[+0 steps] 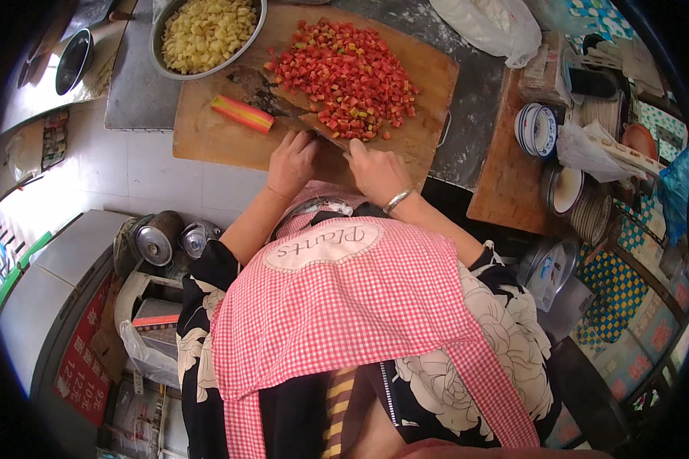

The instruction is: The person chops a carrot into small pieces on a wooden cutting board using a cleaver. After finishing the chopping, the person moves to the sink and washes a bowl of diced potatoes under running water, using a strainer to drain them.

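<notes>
A wooden cutting board [200, 138] lies on the counter before me. My right hand [380, 176], a bracelet at its wrist, is closed around the handle of a knife [328, 133], its dark blade angled to the left. Beside the blade, my left hand [291, 164] has its fingers curled down at the board; what they hold, if anything, is hidden. A heap of red and yellow diced carrot [344, 73] spreads beyond the knife. Left of it lies a long carrot piece [242, 114], red with a yellow core.
A metal bowl [158, 47] of pale yellow cubes, perhaps potato, stands at the board's far left corner. A white flour-dusted bag [490, 27] lies far right. Bowls [536, 130] and stacked plates [589, 214] crowd the right side. Lidded pots [155, 245] sit low at left.
</notes>
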Tool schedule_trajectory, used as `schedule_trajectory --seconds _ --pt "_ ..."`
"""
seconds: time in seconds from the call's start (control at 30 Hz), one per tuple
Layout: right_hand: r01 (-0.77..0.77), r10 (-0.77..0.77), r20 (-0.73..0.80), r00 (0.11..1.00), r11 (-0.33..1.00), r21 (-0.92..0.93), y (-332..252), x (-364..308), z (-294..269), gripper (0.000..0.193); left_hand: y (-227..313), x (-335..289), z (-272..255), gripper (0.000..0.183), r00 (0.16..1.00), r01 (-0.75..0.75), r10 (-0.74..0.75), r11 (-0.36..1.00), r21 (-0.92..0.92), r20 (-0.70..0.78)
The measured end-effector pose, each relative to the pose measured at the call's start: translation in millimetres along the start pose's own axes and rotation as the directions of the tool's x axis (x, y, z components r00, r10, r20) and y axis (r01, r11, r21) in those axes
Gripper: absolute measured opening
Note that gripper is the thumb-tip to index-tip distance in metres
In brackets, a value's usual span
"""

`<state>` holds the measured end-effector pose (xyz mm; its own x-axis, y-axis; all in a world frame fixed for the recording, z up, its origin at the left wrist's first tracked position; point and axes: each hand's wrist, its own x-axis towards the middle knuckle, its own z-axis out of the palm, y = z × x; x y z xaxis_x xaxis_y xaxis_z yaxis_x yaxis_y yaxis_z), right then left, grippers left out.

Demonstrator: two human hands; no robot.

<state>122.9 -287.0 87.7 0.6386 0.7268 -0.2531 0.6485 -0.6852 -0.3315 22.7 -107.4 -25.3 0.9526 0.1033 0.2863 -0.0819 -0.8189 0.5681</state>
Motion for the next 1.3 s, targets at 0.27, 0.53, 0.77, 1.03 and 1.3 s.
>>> schedule_trajectory --seconds 0.27,0.53,0.77,1.03,1.3 --pt "-0.006 0.006 0.029 1.000 1.000 0.023 -3 -1 3 0.018 -11 -3 -3 0.025 0.999 -0.039 0.039 0.999 -0.006 0.025" --pt "-0.033 0.031 0.126 0.992 0.999 0.012 -4 0 6 0.021 -12 -2 -4 0.023 0.999 -0.044 0.043 0.999 -0.020 -0.020" --pt "-0.037 0.033 0.089 0.996 0.998 0.043 -5 -3 5 0.022 -12 -6 -3 0.026 0.998 -0.037 0.038 0.999 0.007 -0.052" --pt "-0.002 0.006 -0.036 0.999 0.992 0.126 15 -2 8 0.025 -13 -6 -8 0.024 0.995 0.022 -0.030 0.997 -0.073 -0.100" --pt "0.196 -0.196 0.118 0.973 0.981 0.013 64 -24 -7 0.024 -23 -13 -51 0.012 0.925 0.287 -0.322 0.940 -0.186 -0.202"
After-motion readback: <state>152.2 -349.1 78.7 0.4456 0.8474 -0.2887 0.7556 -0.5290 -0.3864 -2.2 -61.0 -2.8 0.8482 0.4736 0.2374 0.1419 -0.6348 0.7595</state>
